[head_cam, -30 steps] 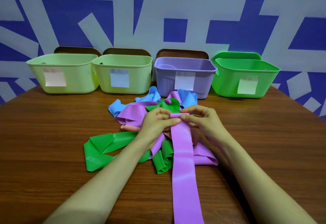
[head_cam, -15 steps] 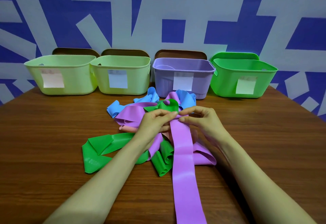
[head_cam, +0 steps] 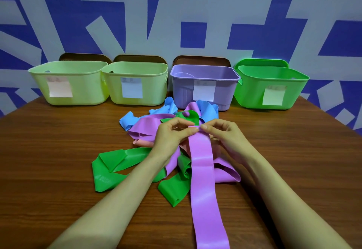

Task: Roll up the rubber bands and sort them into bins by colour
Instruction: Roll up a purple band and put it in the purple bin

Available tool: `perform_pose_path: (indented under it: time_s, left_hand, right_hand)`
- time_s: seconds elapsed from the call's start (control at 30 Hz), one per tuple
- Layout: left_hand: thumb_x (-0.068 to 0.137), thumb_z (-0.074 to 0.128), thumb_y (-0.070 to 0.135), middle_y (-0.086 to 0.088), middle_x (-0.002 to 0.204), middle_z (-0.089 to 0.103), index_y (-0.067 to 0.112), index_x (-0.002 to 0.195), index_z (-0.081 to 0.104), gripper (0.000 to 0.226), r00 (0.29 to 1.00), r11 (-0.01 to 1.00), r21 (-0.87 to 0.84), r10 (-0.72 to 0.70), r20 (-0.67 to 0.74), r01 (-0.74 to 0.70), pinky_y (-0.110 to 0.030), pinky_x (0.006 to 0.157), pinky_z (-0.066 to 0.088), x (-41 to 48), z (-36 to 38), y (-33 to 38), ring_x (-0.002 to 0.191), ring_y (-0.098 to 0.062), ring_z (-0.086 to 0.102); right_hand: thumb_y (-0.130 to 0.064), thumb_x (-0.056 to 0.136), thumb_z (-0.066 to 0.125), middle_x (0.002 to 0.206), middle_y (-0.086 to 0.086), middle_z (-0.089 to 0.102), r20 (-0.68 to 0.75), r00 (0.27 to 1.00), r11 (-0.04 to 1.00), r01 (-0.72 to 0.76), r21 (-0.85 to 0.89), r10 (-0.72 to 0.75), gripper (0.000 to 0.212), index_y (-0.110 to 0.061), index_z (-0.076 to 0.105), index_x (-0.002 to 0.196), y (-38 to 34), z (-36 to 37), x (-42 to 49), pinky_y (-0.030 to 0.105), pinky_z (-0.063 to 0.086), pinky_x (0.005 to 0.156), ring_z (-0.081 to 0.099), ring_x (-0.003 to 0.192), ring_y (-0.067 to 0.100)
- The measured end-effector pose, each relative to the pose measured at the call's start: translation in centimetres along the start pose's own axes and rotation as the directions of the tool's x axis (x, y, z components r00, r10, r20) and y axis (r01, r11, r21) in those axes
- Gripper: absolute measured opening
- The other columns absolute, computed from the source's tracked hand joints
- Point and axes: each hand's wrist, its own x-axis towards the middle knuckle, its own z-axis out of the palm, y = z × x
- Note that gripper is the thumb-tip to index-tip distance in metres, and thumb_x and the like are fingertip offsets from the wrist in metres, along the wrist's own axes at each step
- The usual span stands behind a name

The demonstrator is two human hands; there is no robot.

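Note:
A long purple rubber band [head_cam: 203,174] runs from the pile toward me down the table. My left hand [head_cam: 172,137] and my right hand [head_cam: 225,137] both pinch its far end, fingertips nearly meeting, where the end is curled over. Under my hands lies a heap of bands: green ones [head_cam: 115,162], blue ones [head_cam: 127,121], more purple [head_cam: 145,127] and a pink one [head_cam: 143,142]. At the back stand four labelled bins: two pale yellow-green [head_cam: 39,84] [head_cam: 156,84], one purple [head_cam: 180,89] and one bright green [head_cam: 250,93].
The wooden table [head_cam: 58,160] stretches left and right of the pile. Behind the bins is a blue and grey patterned wall [head_cam: 176,13]. Brown lids [head_cam: 84,57] lean behind the bins.
The view shifted slightly. My fingertips have come closer together on the band's far end, and the band has slid a little toward the bins.

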Motion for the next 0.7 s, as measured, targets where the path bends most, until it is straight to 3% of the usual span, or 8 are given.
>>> perform_pose_path:
  time_s: [0.13, 0.23, 0.33, 0.47, 0.57, 0.7]
  left_hand:
    - [0.075, 0.076, 0.005, -0.002, 0.081, 0.068, 0.013, 0.089, 0.07, 0.017, 0.999, 0.999, -0.026, -0.023, 0.035, 0.024, -0.032, 0.083, 0.051, -0.05, 0.18, 0.07, 0.085, -0.017, 0.064]
    - [0.079, 0.073, 0.01, -0.006, 0.086, 0.07, 0.012, 0.098, 0.064, 0.021, 0.993, 0.993, -0.075, -0.083, 0.081, 0.089, -0.035, 0.083, 0.051, -0.14, 0.4, 0.03, 0.084, -0.019, 0.066]
    - [0.081, 0.071, 0.005, -0.009, 0.084, 0.07, 0.01, 0.093, 0.061, 0.016, 0.994, 0.993, -0.075, -0.082, 0.075, 0.088, -0.035, 0.078, 0.053, -0.15, 0.33, -0.11, 0.079, -0.021, 0.067]
    - [0.079, 0.071, -0.001, -0.005, 0.077, 0.071, 0.01, 0.087, 0.06, 0.017, 0.993, 0.991, -0.086, -0.092, 0.07, 0.098, -0.026, 0.068, 0.056, 0.0, 0.1, -0.12, 0.072, -0.018, 0.068]
    - [0.077, 0.071, -0.003, -0.001, 0.074, 0.072, 0.011, 0.086, 0.059, 0.021, 0.994, 0.992, -0.088, -0.084, 0.074, 0.09, -0.024, 0.066, 0.056, -0.06, 0.05, -0.11, 0.07, -0.016, 0.068]
    - [0.078, 0.073, 0.005, -0.006, 0.08, 0.071, 0.01, 0.088, 0.063, 0.015, 0.993, 0.991, -0.09, -0.089, 0.074, 0.096, -0.028, 0.073, 0.053, 0.03, 0.08, -0.01, 0.075, -0.018, 0.066]
  right_hand:
    - [-0.007, 0.082, 0.067, 0.079, 0.01, 0.069, -0.017, 1.0, 0.998, 0.018, 0.058, -0.017, 0.017, 0.006, 0.066, 0.093, 0.17, -0.15, 0.09, 0.022, 0.055, 0.061, 0.066, 0.067, 0.014]
    - [-0.006, 0.083, 0.067, 0.078, 0.009, 0.069, -0.042, 0.998, 0.995, 0.053, 0.09, -0.05, 0.011, 0.003, 0.066, 0.09, 0.12, -0.07, 0.09, 0.02, 0.053, 0.061, 0.064, 0.066, 0.013]
    - [-0.008, 0.078, 0.071, 0.078, 0.013, 0.065, -0.071, 0.996, 0.99, 0.059, 0.125, -0.05, 0.016, 0.002, 0.067, 0.09, 0.03, 0.07, -0.02, 0.022, 0.048, 0.057, 0.057, 0.066, 0.018]
    - [-0.004, 0.076, 0.072, 0.085, 0.021, 0.056, -0.044, 0.999, 0.985, 0.018, 0.169, -0.01, 0.015, -0.002, 0.067, 0.09, 0.14, 0.24, -0.13, 0.026, 0.046, 0.054, 0.049, 0.072, 0.023]
    - [0.006, 0.079, 0.068, 0.079, 0.018, 0.063, -0.024, 1.0, 0.98, 0.017, 0.196, -0.012, 0.014, -0.001, 0.066, 0.09, -0.02, 0.25, -0.25, 0.028, 0.052, 0.053, 0.059, 0.061, 0.022]
    - [0.014, 0.077, 0.066, 0.074, 0.004, 0.07, -0.02, 0.997, 0.985, 0.072, 0.157, -0.07, 0.017, 0.001, 0.063, 0.088, -0.28, 0.0, -0.31, 0.025, 0.056, 0.055, 0.067, 0.061, 0.015]
